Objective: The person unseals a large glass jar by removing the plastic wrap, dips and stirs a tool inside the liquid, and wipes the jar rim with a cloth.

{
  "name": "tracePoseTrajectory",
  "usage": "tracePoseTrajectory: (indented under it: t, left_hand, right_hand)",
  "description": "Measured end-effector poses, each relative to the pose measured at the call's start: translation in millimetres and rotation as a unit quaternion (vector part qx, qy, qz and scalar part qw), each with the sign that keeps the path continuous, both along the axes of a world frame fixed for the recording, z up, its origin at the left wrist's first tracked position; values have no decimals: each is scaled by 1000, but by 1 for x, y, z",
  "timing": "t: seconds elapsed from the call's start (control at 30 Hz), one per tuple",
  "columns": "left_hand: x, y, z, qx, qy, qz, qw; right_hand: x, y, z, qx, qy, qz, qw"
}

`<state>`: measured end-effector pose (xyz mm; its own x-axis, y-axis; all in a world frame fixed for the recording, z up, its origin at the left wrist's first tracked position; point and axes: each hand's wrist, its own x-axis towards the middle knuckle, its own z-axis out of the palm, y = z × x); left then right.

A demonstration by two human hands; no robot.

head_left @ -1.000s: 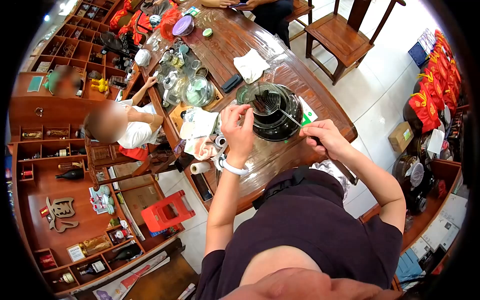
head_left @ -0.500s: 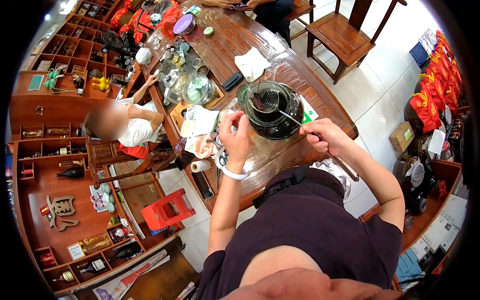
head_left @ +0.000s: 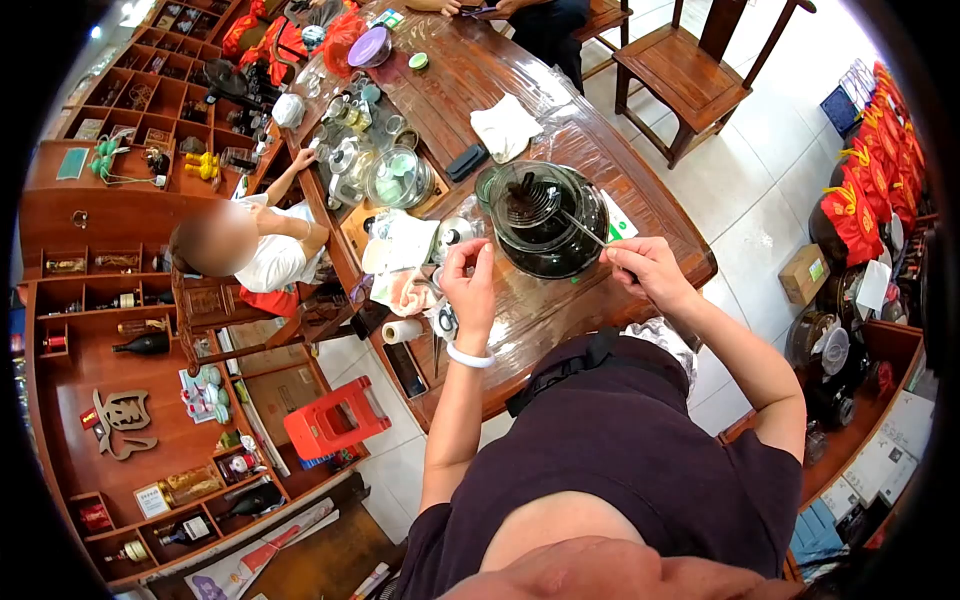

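A large glass jar with dark contents stands on the wooden table. In its mouth sits the coil-wire basket of a skimmer, with dark pieces around the coil. My right hand pinches the skimmer's thin metal handle, just right of the jar. My left hand, with a white bangle on its wrist, hovers left of the jar, apart from it. Its fingers are curled in toward the thumb, and nothing shows in them. Near that hand lie crumpled cloths and a paper roll.
A glass bowl and teaware stand on the table's left side. A white cloth and a dark case lie beyond the jar. Another person sits at left, a second at the top. A red stool stands on the floor at lower left.
The skimmer's basket has shifted and tilted in the jar's mouth, and dark pieces now stand up at its far side. My left hand has dropped slightly, its fingers more curled.
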<state>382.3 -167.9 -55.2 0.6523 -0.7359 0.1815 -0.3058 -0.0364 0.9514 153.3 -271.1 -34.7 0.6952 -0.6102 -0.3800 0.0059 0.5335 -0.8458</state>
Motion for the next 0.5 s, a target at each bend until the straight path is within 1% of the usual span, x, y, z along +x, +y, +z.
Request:
tracePoseTrajectory:
  t: [0.03,0.1,0.13,0.2,0.23,0.3,0.33,0.4,0.5]
  left_hand:
    - [-1,1,0,0,1,1,1000]
    - [-3,2,-1,-8,15,4,1000]
    - [-3,2,-2,-8,15,4,1000]
    - [-4,4,-3,-5,24,6,1000]
    - [-5,4,-3,-5,24,6,1000]
    - [-7,5,-1,9,49,17,999]
    - [-7,5,-1,9,49,18,999]
    - [-7,6,-4,-4,78,18,997]
    - [-8,8,-2,11,64,21,998]
  right_hand:
    - [0,1,-5,0,1,1,1000]
    - [-1,1,-14,-180,12,-23,983]
    - [-1,1,-14,-180,12,-22,983]
    - [-2,1,-12,-266,58,-60,960]
    - [-2,1,-11,-266,58,-59,960]
    - [-4,1,-11,-349,95,-66,930]
    - [-4,-1,-12,-349,95,-65,930]
    - [-5,-3,-14,-391,103,-72,912]
    - [-6,-2,-8,-367,116,-73,920]
